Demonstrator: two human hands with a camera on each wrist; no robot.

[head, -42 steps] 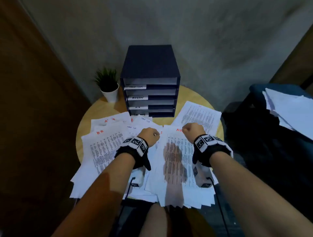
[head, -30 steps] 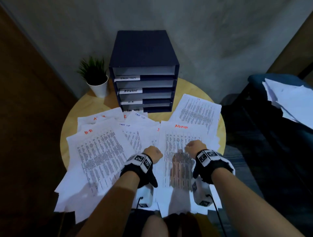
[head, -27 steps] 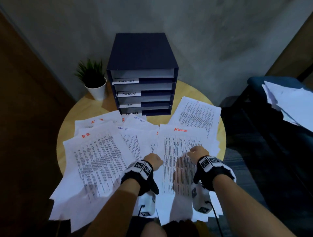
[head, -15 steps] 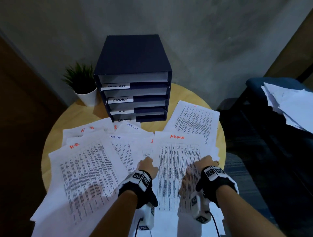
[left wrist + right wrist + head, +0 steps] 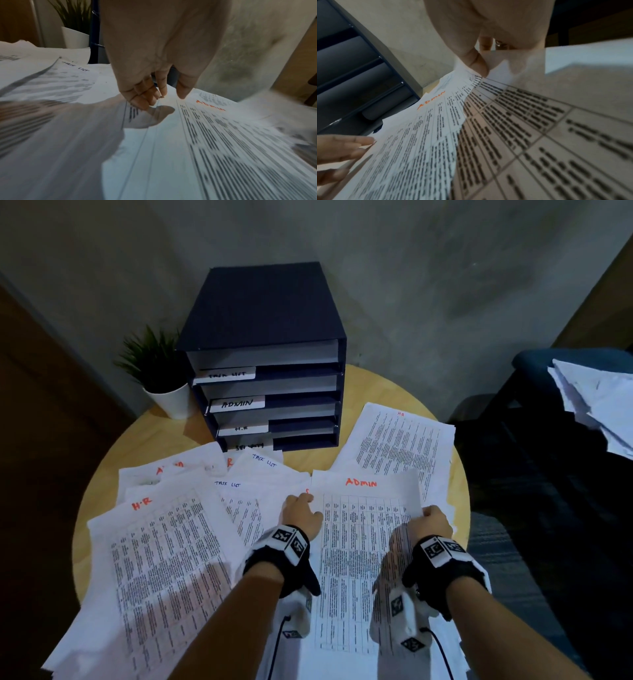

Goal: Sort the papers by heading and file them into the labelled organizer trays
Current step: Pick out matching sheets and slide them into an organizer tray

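Note:
A printed sheet headed ADMIN (image 5: pixel 363 542) lies on top of the scattered papers, in front of the dark blue organizer (image 5: pixel 267 337). The organizer's trays are labelled TASK LIST, ADMIN (image 5: pixel 237 404), H.R and a fourth I cannot read fully. My right hand (image 5: pixel 433 517) pinches the sheet's right edge. In the right wrist view the thumb (image 5: pixel 477 63) is on top, the fingers show through the paper from beneath, and that edge is lifted. My left hand (image 5: pixel 303 503) is at the sheet's left edge. Its fingertips (image 5: pixel 142 102) touch the paper there, and the thumb is apart from them.
Overlapping sheets cover the round wooden table (image 5: pixel 164 436). They include an H.R sheet (image 5: pixel 164 559) at left, task list sheets (image 5: pixel 263 463) and another sheet (image 5: pixel 400 443) at right. A potted plant (image 5: pixel 161 378) stands left of the organizer. A dark chair with loose papers (image 5: pixel 596 405) is at right.
Both hands drew back from the sheet's top and spread to its side edges. The right hand took hold of the right edge and raised it.

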